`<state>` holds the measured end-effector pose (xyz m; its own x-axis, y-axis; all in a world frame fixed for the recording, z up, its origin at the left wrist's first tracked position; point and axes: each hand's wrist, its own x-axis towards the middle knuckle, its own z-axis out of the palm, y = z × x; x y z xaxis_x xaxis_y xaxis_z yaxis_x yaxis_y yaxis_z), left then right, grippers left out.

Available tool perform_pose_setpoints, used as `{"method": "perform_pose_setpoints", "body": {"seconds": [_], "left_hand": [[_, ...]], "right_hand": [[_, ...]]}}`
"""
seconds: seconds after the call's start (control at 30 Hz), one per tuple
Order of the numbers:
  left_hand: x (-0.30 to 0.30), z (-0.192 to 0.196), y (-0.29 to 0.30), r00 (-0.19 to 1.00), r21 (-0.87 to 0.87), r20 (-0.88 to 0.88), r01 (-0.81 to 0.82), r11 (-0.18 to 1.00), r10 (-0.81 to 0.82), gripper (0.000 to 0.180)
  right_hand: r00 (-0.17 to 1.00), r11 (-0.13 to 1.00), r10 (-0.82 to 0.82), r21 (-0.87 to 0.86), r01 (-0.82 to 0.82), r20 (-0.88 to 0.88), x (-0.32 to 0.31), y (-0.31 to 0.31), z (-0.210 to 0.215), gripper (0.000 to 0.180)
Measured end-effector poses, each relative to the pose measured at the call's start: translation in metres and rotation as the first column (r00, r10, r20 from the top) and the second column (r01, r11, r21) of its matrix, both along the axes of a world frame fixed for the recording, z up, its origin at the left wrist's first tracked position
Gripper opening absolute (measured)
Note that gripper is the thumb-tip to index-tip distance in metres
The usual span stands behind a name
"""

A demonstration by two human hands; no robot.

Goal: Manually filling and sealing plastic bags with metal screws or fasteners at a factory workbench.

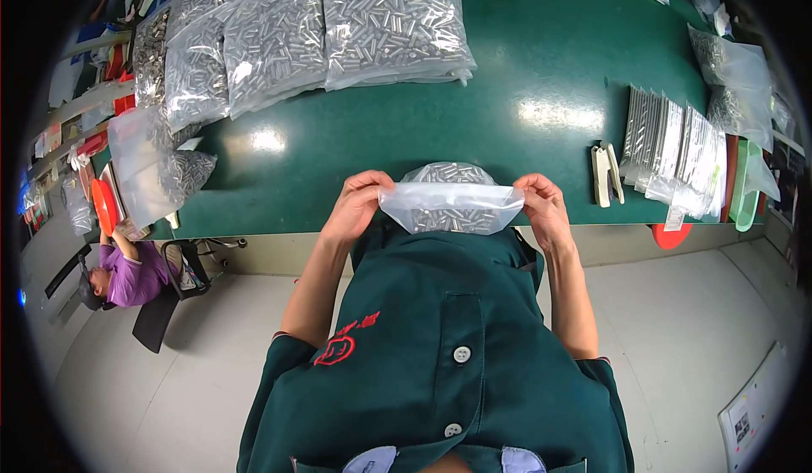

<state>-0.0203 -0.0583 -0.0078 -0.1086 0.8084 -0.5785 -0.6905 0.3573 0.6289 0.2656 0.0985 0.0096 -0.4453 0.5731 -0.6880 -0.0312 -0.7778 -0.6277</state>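
Observation:
A clear plastic bag [454, 219] full of small metal pins lies at the table's near edge, right in front of my body. Its top part is folded over into a whitish flap. My left hand [362, 206] pinches the left end of this fold between thumb and fingers. At the fold's right end, my right hand [544, 205] grips the other corner in the same way. The plastic is stretched fairly straight between both hands. Pins show through above and below the flap.
Large bags of metal pins [389, 25] are piled at the back left of the green table [355, 152]. To the right are a beige stapler [606, 174], a row of flat packets [668, 147] and a green tray [746, 185]. A person in purple [139, 274] sits at the left.

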Motion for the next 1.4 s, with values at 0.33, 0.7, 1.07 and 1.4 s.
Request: {"method": "perform_pose_setpoints", "body": {"seconds": [0.33,0.7,1.07,1.4], "left_hand": [[-0.014,0.029,0.021,0.96,-0.08,-0.211,0.172,0.982,-0.185,0.008],[-0.023,0.055,0.055,0.576,-0.269,-0.416,0.662,0.7,-0.704,0.018],[-0.01,0.041,0.055,0.655,-0.202,-0.4,0.618,0.759,-0.64,0.016],[-0.01,0.003,0.042,0.857,-0.159,-0.026,0.505,0.848,-0.515,0.015]], "right_hand": [[0.974,0.969,0.22,0.108,-0.224,0.048,0.002,0.016,0.013,0.007],[0.976,0.976,0.215,-0.042,-0.214,0.035,0.002,0.028,0.034,0.007],[0.916,0.909,0.331,0.183,-0.374,0.226,-0.003,0.025,0.072,0.017],[0.98,0.971,0.188,-0.162,-0.176,0.058,-0.001,0.013,-0.026,0.016]]}}
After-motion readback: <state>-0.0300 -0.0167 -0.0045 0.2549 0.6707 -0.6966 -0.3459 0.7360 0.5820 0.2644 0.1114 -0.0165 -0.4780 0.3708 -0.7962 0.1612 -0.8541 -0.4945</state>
